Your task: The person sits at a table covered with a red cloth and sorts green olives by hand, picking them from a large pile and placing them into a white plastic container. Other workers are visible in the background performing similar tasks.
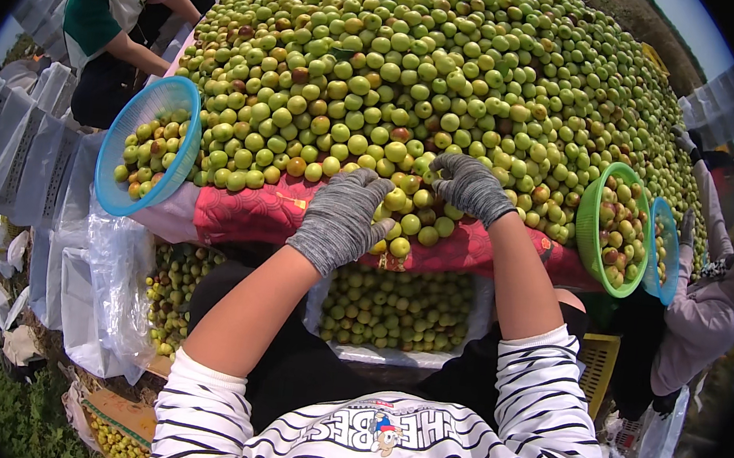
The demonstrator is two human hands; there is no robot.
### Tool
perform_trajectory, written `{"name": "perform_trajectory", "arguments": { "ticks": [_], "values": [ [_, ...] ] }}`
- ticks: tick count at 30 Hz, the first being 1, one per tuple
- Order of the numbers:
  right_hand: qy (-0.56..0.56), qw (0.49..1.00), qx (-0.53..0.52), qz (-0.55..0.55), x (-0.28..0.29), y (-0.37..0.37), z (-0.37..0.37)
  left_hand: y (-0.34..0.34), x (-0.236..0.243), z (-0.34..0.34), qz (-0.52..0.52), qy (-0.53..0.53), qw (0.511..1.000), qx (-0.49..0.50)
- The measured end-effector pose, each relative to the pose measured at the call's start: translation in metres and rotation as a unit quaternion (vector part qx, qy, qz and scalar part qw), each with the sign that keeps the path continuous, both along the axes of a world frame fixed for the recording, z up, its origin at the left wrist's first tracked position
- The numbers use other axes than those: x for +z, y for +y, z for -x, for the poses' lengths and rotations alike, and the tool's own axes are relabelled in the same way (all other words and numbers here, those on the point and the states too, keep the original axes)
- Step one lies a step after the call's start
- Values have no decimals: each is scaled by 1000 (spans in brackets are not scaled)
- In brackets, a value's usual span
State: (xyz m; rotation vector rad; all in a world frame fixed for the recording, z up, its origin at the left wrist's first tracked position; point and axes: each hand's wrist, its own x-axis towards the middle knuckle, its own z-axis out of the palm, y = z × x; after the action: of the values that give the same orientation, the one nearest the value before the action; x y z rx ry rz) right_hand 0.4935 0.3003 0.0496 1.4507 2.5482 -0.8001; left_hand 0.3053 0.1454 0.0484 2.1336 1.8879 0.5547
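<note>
A large heap of small round green jujubes (384, 70), some with brown patches, covers the table before me. My left hand (340, 215), in a grey knit glove, rests at the heap's near edge. Its fingers and thumb are apart, curved beside several jujubes (399, 248) at the front. To its right, my right hand (471, 187), gloved alike, reaches onto the jujubes with its fingers bent together. Whatever lies under those fingertips is hidden. A red patterned cloth (252, 214) shows along the table's front edge.
A blue basket (184, 165) of jujubes stands left; a green basket (585, 218) and another blue basket (674, 270) stand right. Below the table edge is a lined white crate (389, 357) of jujubes between my legs. People (94, 17) work on both sides. Plastic-lined crates (35, 149) stand left.
</note>
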Motion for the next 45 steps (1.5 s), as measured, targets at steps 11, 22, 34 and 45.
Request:
{"name": "perform_trajectory", "arguments": {
  "ticks": [11,22,34,45],
  "values": [
    [22,995,-48,-89,-36,40,74,55,-30,24,-62,-336,938,63],
    [47,984,-31,-170,-56,39,50,54,-13,49,182,-751,608,179],
    [133,966,-91,-201,-47,36,16,45,-34,53,-17,-244,962,122],
    [-103,963,-164,-185,-3,125,-50,50,-31,48,-87,-42,987,130]
  ]
}}
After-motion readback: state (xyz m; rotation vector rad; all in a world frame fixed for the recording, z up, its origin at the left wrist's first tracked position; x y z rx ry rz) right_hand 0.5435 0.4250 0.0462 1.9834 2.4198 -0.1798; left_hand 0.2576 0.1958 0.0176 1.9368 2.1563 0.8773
